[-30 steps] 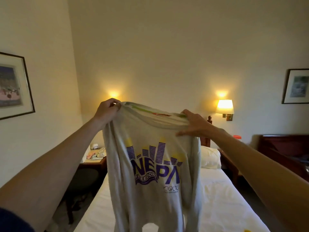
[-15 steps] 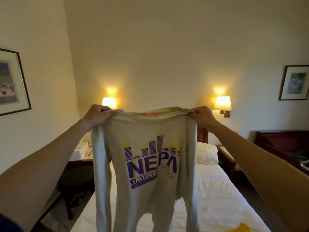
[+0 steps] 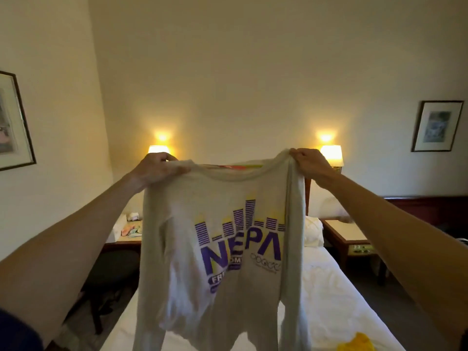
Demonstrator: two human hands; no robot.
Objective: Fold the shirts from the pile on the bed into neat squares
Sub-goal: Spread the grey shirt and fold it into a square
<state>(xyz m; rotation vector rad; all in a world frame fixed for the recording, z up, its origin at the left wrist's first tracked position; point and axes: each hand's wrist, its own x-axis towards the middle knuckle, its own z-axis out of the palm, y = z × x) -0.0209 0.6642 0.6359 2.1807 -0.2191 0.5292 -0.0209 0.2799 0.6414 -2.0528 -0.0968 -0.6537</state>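
While hanging limp, soft pale shirt [image 3: 222, 239] | both hands clamp bunched shoulders: left [image 3: 157, 171], right [image 3: 307, 163]

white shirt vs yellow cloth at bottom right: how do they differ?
The white shirt hangs in the air, held at the shoulders by the left hand and right hand; the yellow cloth lies crumpled on the bed. The shirt bears purple print; the cloth looks plain.

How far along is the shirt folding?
Early, by the look of it. No folded squares are in view. In hand: the left hand and right hand grip a white printed shirt by its shoulders, hanging unfolded above the bed. A yellow garment waits on the sheet.
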